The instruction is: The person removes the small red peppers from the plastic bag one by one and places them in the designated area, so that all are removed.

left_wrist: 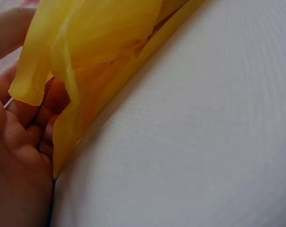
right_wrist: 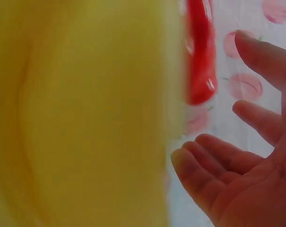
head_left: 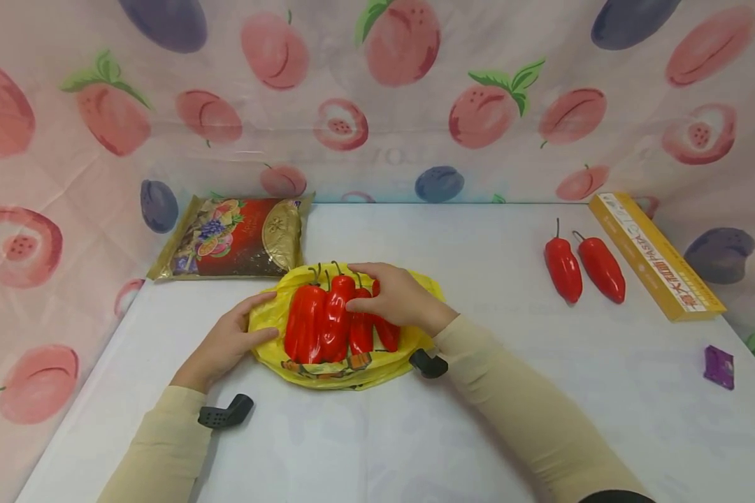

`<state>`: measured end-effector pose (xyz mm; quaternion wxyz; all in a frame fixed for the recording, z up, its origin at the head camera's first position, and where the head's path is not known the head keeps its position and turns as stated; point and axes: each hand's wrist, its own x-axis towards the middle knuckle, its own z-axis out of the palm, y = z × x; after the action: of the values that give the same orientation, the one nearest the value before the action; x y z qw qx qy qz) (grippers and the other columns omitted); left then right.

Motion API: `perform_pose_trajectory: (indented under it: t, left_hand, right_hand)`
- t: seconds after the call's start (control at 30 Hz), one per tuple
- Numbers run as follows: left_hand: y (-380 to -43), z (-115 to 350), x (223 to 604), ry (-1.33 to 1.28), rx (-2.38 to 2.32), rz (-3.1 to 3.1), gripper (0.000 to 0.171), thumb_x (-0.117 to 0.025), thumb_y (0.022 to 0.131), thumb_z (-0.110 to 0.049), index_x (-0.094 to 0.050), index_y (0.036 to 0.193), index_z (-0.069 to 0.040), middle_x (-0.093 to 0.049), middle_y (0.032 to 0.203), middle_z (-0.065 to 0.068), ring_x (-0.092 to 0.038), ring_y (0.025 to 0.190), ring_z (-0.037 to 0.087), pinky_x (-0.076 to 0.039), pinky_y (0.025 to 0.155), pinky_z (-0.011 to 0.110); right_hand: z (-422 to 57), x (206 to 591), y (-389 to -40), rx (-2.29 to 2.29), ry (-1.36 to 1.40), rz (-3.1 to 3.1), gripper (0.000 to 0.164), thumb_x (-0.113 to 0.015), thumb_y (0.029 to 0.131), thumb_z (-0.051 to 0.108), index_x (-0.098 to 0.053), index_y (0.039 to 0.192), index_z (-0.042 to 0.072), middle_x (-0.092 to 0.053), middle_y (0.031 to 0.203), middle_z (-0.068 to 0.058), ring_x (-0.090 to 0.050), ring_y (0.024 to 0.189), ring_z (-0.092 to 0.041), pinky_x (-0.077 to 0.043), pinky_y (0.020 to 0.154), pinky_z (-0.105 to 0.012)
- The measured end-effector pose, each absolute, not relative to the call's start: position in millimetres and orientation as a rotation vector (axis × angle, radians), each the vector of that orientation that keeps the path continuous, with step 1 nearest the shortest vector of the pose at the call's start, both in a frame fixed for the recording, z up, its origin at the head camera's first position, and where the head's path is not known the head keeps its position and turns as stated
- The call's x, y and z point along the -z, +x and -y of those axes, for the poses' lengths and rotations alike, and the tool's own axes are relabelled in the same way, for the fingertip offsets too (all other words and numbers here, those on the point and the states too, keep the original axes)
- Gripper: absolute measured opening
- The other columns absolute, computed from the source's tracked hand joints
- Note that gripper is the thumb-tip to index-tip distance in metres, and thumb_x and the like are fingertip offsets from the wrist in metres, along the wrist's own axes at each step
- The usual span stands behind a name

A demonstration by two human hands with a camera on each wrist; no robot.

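Observation:
A yellow plastic bag [head_left: 340,377] lies on the white table with its mouth spread wide. Inside are several glossy red peppers [head_left: 335,318], side by side, their dark stems pointing away from me. My left hand [head_left: 229,342] holds the bag's left edge, thumb nearer me; in the left wrist view the yellow plastic [left_wrist: 100,47] lies against its curled fingers. Over the right side of the bag is my right hand [head_left: 399,297], thumb and index finger apart above the peppers. The right wrist view shows that hand's fingers [right_wrist: 199,175] spread, with nothing between them.
At the back left lies a gold and red packet [head_left: 242,237]. To the right are two loose red peppers [head_left: 563,269], a long yellow pasta box [head_left: 657,258] and a small purple packet [head_left: 719,367]. A fruit-printed cloth [head_left: 377,154] rises behind the table.

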<state>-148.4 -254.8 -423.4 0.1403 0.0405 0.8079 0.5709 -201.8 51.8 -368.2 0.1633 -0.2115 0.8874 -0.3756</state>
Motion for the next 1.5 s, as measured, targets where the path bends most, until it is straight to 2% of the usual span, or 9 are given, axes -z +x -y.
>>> perform_pose_trajectory:
  t: [0.3, 0.5, 0.73, 0.87, 1.2, 1.43, 1.5]
  left_hand:
    - [-149, 256, 424, 0.125, -1.692, -2.308, 0.068, -0.07, 0.094, -0.013, -0.035, 0.153, -0.004, -0.04, 0.15, 0.025, -0.054, 0.12, 0.024, -0.05, 0.089, 0.02]
    - [-149, 256, 425, 0.116, -1.676, -2.314, 0.068, -0.07, 0.094, -0.014, -0.036, 0.153, -0.005, -0.041, 0.15, 0.024, -0.055, 0.119, 0.023, -0.05, 0.089, 0.02]
    - [-149, 255, 425, 0.109, -1.663, -2.308, 0.069, -0.071, 0.094, -0.015, -0.036, 0.153, -0.005, -0.039, 0.152, 0.024, -0.053, 0.122, 0.027, -0.05, 0.089, 0.019]
    - [-150, 255, 425, 0.1, -1.642, -2.322, 0.069, -0.071, 0.094, -0.016, -0.036, 0.153, -0.006, -0.037, 0.154, 0.022, -0.05, 0.125, 0.031, -0.049, 0.089, 0.019]
    - [-151, 256, 426, 0.091, -1.64, -2.32, 0.07, -0.071, 0.094, -0.016, -0.036, 0.153, -0.006, -0.036, 0.154, 0.022, -0.048, 0.128, 0.034, -0.049, 0.09, 0.019]
    - [-151, 256, 426, 0.091, -1.641, -2.322, 0.069, -0.07, 0.094, -0.016, -0.036, 0.153, -0.006, -0.037, 0.154, 0.023, -0.05, 0.126, 0.033, -0.05, 0.089, 0.02]
    - [-151, 257, 426, 0.086, -1.642, -2.321, 0.069, -0.07, 0.094, -0.016, -0.036, 0.153, -0.006, -0.037, 0.153, 0.023, -0.05, 0.125, 0.034, -0.051, 0.088, 0.02]
  right_hand:
    - [-38, 372, -200, 1.056, -0.632, -2.51, 0.071, -0.076, 0.09, 0.034, -0.045, 0.152, 0.018, -0.052, 0.145, -0.004, -0.047, 0.131, -0.022, -0.049, 0.1, -0.04]
    - [-32, 371, -198, 0.987, -0.591, -2.499, 0.074, -0.076, 0.089, 0.038, -0.043, 0.153, 0.02, -0.053, 0.142, -0.004, -0.05, 0.124, -0.021, -0.055, 0.09, -0.037]
    - [-31, 371, -199, 0.928, -0.667, -2.479, 0.083, -0.077, 0.086, 0.044, -0.039, 0.155, 0.019, -0.053, 0.141, -0.004, -0.051, 0.121, -0.02, -0.054, 0.092, -0.037]
    - [-30, 372, -199, 0.915, -0.732, -2.466, 0.085, -0.079, 0.085, 0.042, -0.037, 0.156, 0.016, -0.053, 0.141, -0.004, -0.051, 0.121, -0.02, -0.054, 0.09, -0.035]
    - [-27, 370, -193, 0.962, -0.678, -2.468, 0.082, -0.081, 0.084, 0.034, -0.04, 0.154, 0.022, -0.043, 0.145, -0.009, -0.045, 0.124, -0.024, -0.057, 0.082, -0.036]
    - [-27, 369, -192, 1.021, -0.738, -2.473, 0.071, -0.077, 0.089, 0.022, -0.044, 0.152, 0.021, -0.044, 0.139, -0.009, -0.057, 0.096, -0.019, -0.055, 0.075, -0.025]
    - [-27, 369, -192, 1.029, -0.743, -2.472, 0.071, -0.077, 0.089, 0.022, -0.044, 0.152, 0.02, -0.046, 0.137, -0.009, -0.057, 0.096, -0.02, -0.055, 0.074, -0.025]
